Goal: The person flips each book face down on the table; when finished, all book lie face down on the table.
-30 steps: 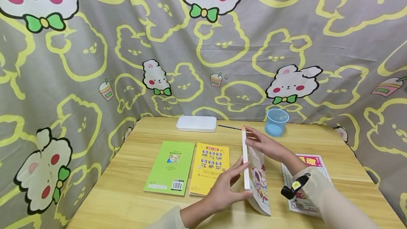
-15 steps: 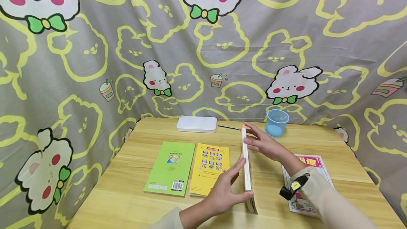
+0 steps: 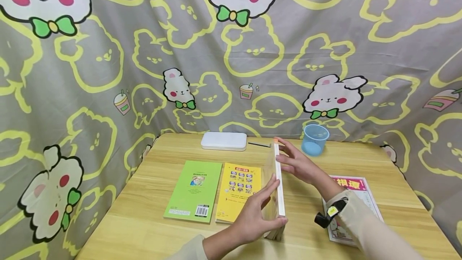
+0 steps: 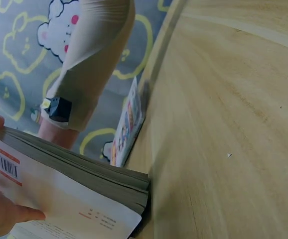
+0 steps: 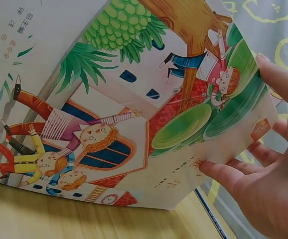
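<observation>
A thick paperback book (image 3: pixel 280 196) stands on its page edges, its pale spine facing up. My left hand (image 3: pixel 254 218) grips its near end, thumb at the end of the spine and fingers against the left cover. In the left wrist view a barcode shows on that cover, and the grey page edges reach down to the tabletop. At the far end my right hand (image 3: pixel 297 163) holds the book. The right wrist view shows an illustrated cover (image 5: pixel 109 124) with cartoon children and a tree, the right fingers (image 5: pixel 228 177) touching its edge area.
Left of the upright book lie a green book (image 3: pixel 193 191) and a yellow book (image 3: pixel 236 196). A booklet with pink lettering (image 3: pixel 355 183) lies under the right forearm. Along the back are a white case (image 3: pixel 223 141), a thin dark stick (image 3: pixel 258 145) and a blue cup (image 3: pixel 315 141).
The book's lower part has swung from right to left beneath its spine, so its right cover no longer shows in the head view. Both hands keep nearly the same places on it.
</observation>
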{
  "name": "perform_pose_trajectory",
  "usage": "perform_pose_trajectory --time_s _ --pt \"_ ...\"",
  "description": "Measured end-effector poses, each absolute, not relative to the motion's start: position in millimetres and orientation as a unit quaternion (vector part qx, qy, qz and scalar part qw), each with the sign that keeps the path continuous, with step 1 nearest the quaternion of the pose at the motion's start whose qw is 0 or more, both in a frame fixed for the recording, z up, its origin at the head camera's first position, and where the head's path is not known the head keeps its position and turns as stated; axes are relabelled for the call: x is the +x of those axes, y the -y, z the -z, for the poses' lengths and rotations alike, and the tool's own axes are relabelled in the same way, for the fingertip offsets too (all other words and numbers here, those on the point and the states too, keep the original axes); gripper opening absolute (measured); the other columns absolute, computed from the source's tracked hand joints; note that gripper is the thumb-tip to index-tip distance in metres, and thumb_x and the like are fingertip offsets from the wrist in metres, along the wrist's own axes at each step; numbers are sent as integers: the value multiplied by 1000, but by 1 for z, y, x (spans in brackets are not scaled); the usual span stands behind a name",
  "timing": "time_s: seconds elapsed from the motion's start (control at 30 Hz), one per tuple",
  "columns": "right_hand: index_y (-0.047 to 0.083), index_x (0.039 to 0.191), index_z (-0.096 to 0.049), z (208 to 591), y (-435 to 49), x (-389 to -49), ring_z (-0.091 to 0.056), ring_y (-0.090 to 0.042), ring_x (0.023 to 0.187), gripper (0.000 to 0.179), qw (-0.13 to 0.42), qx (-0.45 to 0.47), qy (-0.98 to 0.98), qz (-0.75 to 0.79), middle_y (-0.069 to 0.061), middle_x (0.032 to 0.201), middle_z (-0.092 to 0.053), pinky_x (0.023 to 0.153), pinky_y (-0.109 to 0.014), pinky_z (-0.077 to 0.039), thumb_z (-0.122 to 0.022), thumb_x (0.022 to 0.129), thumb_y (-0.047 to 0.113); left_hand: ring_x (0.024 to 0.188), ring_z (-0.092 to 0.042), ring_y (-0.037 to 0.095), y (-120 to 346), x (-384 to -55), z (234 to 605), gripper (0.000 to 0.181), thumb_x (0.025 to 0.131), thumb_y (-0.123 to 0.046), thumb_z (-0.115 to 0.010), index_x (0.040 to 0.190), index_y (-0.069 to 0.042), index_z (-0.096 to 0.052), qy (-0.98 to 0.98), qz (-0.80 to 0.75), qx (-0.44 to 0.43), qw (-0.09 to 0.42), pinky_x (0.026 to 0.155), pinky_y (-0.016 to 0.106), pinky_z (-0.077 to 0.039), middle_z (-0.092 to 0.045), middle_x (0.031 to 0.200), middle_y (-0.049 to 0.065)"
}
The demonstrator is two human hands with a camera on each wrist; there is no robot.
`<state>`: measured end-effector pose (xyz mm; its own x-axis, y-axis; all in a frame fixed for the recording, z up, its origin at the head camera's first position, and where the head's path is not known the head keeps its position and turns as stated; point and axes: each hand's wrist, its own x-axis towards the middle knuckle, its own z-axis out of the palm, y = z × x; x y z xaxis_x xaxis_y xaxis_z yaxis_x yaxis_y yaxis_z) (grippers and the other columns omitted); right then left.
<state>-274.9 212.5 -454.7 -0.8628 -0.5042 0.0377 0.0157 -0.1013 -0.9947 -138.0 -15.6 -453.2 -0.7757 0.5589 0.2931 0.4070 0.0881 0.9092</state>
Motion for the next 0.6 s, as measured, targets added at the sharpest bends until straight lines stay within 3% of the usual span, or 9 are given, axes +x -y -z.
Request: perform_pose_trajectory --time_s 0.17,0.47,0.6 --pt "16 166 -9 456 -214 -273 -37 -41 142 81 178 -189 -642 722 -25 164 -15 103 -37 -54 -61 104 16 155 -23 24 13 -138 455 86 90 -15 -80 162 -8 -32 -725 -599 332 71 116 37 -37 -13 172 6" --pt "13 166 -8 456 -223 -273 -49 -27 132 81 166 -191 -649 717 -26 162 -16 102 -38 -55 -60 104 14 156 -21 24 5 -141 461 95 92 -16 -79 165 -11 -20 -718 -606 335 69 115 38 -41 -15 172 4" --pt "16 167 -7 455 -227 -272 -49 -28 134 82 170 -197 -643 720 -28 162 -13 100 -35 -56 -60 104 12 156 -22 24 3 -142 463 99 92 -21 -79 167 -15 -14 -721 -601 339 65 115 38 -42 -15 172 1"
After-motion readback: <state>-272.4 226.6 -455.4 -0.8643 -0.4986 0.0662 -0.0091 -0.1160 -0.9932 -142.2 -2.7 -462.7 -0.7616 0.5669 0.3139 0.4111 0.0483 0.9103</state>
